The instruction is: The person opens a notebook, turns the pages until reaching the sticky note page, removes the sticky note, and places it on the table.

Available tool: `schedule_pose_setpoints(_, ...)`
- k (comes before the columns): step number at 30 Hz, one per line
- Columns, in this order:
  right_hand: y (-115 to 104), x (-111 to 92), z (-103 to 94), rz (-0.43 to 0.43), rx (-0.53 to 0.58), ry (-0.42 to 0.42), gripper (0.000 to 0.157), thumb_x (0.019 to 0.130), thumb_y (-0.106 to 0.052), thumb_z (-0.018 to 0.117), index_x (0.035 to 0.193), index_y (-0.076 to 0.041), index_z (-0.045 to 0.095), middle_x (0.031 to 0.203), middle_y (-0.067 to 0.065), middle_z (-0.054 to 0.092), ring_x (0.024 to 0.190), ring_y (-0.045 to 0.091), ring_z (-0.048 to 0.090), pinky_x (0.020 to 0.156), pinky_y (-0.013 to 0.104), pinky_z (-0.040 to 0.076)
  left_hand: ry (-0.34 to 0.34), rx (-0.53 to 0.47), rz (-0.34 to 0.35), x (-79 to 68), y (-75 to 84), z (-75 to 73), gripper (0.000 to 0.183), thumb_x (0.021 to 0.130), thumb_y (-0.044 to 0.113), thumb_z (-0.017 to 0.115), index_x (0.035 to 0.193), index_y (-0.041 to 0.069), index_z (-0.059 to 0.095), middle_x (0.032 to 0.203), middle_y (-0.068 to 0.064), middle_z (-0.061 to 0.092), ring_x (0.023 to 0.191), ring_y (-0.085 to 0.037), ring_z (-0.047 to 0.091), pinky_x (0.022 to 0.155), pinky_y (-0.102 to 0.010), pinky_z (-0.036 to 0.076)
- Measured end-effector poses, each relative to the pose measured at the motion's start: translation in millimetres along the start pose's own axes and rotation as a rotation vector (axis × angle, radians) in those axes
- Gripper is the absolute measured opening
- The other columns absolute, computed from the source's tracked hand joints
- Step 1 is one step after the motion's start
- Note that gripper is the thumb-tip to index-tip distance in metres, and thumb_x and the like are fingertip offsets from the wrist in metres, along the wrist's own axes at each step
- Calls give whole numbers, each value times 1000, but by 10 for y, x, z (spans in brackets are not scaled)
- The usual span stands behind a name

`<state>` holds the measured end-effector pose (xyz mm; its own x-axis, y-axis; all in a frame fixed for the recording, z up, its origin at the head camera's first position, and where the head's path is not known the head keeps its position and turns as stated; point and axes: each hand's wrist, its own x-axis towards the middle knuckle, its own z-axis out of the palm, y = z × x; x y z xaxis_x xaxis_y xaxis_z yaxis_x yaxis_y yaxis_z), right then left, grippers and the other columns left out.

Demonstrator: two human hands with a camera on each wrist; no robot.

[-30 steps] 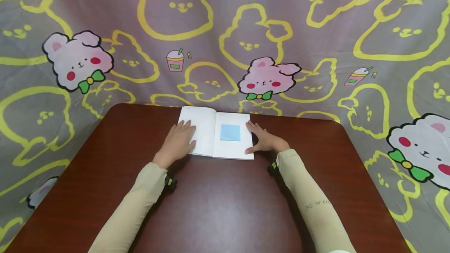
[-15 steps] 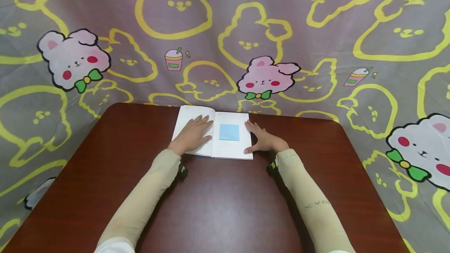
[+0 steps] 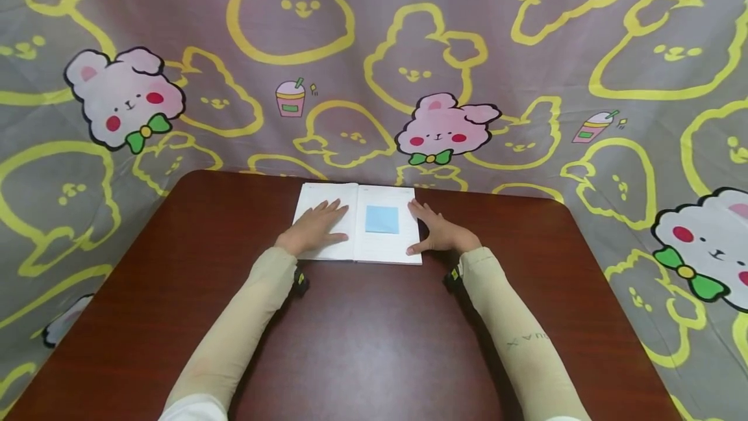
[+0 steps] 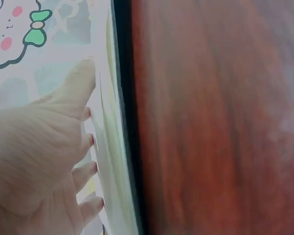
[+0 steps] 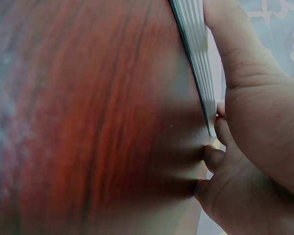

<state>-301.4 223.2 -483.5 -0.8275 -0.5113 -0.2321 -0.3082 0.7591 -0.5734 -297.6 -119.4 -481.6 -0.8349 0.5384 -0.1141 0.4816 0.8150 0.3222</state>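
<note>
An open notebook (image 3: 386,249) lies at the far side of the table, its white pages spread flat. A light blue sticky note (image 3: 382,219) sits on the right-hand page. My left hand (image 3: 315,226) rests on the left page with fingers spread; in the left wrist view its fingertips (image 4: 90,208) press on the paper beside the page edges. The right hand (image 3: 441,227) is at the notebook's right edge, thumb and fingers spread, thumb (image 5: 230,39) on the page margin in the right wrist view.
The notebook stands on a dark red-brown wooden table (image 3: 362,336) with rounded far corners. Behind and beside the table hangs a cartoon-printed curtain (image 3: 350,70). A small black wrist camera (image 3: 300,282) sits at the left cuff, another black camera (image 3: 452,279) at the right cuff.
My left hand has slid from the left page's outer edge toward the middle, then slightly back left. The left page now lies flatter. The right hand has stayed in place.
</note>
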Motion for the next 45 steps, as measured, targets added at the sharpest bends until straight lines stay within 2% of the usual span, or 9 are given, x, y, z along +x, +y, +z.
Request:
schedule_pose_setpoints(7, 5, 27, 9, -24, 2, 5, 124, 79, -45, 86, 164, -6, 4, 172, 15, -1, 156, 42, -7, 120, 70, -1, -21, 2, -27, -7, 30, -38, 77, 102, 47, 57, 163, 12, 25, 169, -16, 18, 154, -43, 17, 122, -66, 16)
schedule_pose_setpoints(18, -73, -25, -88, -8, -10, 6, 123, 79, -42, 87, 164, -5, 5, 172, 15, -2, 156, 43, -7, 120, 70, -2, -40, -27, -105, 44, 85, -29, 79, 101, 46, 58, 164, 17, 20, 171, -13, 12, 157, -39, 10, 124, -64, 10)
schedule_pose_setpoints(25, -85, -5, -112, -18, -13, -8, 123, 80, -43, 86, 164, -5, 4, 172, 15, -3, 156, 43, -7, 120, 70, -1, -49, -23, -113, 48, 86, -53, 79, 102, 46, 58, 164, 17, 19, 171, -12, 10, 157, -39, 9, 124, -64, 9)
schedule_pose_setpoints(28, -103, -2, -105, 13, -25, -27, 124, 79, -46, 86, 164, -7, 5, 172, 14, -3, 156, 42, -7, 121, 68, 2, -50, -23, -104, 47, 78, -28, 79, 102, 47, 58, 164, 16, 20, 171, -13, 11, 156, -40, 10, 123, -65, 10)
schedule_pose_setpoints(32, -248, 8, -40, 62, -166, -16, 121, 81, -49, 83, 164, -4, 7, 171, 17, 3, 157, 39, 2, 124, 64, 9, -47, -29, -93, 43, 84, 2, 79, 102, 47, 57, 164, 14, 22, 170, -14, 12, 156, -41, 12, 123, -66, 11)
schedule_pose_setpoints(36, -539, 56, 98, 24, -360, 64, 109, 86, -49, 79, 161, 1, 18, 168, 21, 20, 155, 39, 20, 123, 62, 19, -50, -26, -107, 17, 84, 5, 78, 102, 48, 57, 164, 16, 21, 171, -13, 12, 156, -40, 11, 123, -64, 10)
schedule_pose_setpoints(40, -801, 101, 237, -43, -518, 159, 86, 93, -39, 74, 157, 2, 32, 161, 20, 37, 146, 40, 39, 116, 62, 35, -33, -31, -101, 11, 81, 2, 78, 102, 47, 57, 164, 15, 23, 171, -13, 13, 156, -41, 12, 123, -65, 11)
schedule_pose_setpoints(45, -1014, 140, 384, -92, -717, 218, 52, 104, -16, 57, 150, 3, 43, 154, 20, 48, 141, 43, 46, 109, 62, 43, -59, -16, -113, 25, 63, 3, 78, 102, 49, 55, 164, 17, 20, 171, -12, 10, 157, -39, 10, 124, -63, 9)
